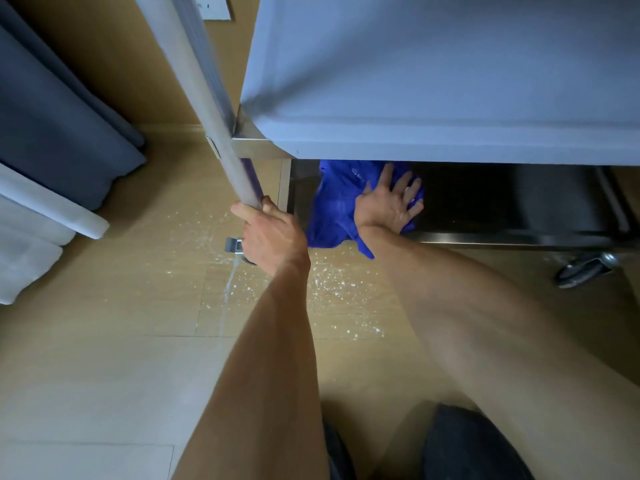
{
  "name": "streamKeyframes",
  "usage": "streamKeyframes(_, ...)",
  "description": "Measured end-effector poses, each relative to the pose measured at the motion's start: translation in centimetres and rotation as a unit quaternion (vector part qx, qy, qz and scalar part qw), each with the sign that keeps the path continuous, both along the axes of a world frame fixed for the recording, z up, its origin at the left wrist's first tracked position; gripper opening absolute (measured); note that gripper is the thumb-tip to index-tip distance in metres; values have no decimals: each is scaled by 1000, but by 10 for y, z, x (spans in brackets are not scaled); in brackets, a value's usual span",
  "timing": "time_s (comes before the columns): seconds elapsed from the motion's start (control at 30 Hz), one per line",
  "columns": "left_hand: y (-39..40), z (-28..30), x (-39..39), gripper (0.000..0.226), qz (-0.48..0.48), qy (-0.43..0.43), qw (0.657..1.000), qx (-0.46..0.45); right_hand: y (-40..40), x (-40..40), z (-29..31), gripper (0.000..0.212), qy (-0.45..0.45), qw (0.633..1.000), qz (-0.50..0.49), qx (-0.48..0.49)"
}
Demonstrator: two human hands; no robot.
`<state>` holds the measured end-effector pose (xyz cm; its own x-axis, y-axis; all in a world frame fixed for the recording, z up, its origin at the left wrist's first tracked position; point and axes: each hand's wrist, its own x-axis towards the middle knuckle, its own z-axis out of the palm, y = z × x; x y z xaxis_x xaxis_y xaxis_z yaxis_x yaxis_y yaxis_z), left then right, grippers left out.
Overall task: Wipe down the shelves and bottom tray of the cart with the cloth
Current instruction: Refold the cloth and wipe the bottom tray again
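Note:
I look down on a steel cart whose pale upper shelf (450, 81) fills the top right. Below it lies the dark bottom tray (485, 237). A blue cloth (332, 206) lies bunched at the tray's left end and hangs over its front rim. My right hand (389, 200) presses flat on the cloth with fingers spread. My left hand (268, 233) grips the lower end of the cart's grey corner post (207, 98). The tray's back part is hidden under the upper shelf.
White crumbs and a streak of liquid (228, 289) spot the wooden floor in front of the cart. A caster wheel (585, 268) shows at the right. Dark and white curtains (52, 133) hang at the left. My knees are at the bottom edge.

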<state>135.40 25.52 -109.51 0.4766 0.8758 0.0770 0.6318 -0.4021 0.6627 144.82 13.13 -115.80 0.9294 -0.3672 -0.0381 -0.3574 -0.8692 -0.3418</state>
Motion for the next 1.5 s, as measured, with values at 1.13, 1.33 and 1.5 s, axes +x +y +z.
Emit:
streamKeyframes(1.13, 4, -7, -8, 33, -66, -44, 997, 16, -54, -12, 4, 60, 6, 1000, -9, -3)
streamKeyframes(1.33, 6, -3, -12, 36, -75, -37, 996, -18, -119, -63, 1, 64, -1, 987, -162, -13)
streamKeyframes(1.5, 22, -7, -16, 34, -126, -53, 991, 5, -28, -64, 0, 70, -33, 998, 30, -37)
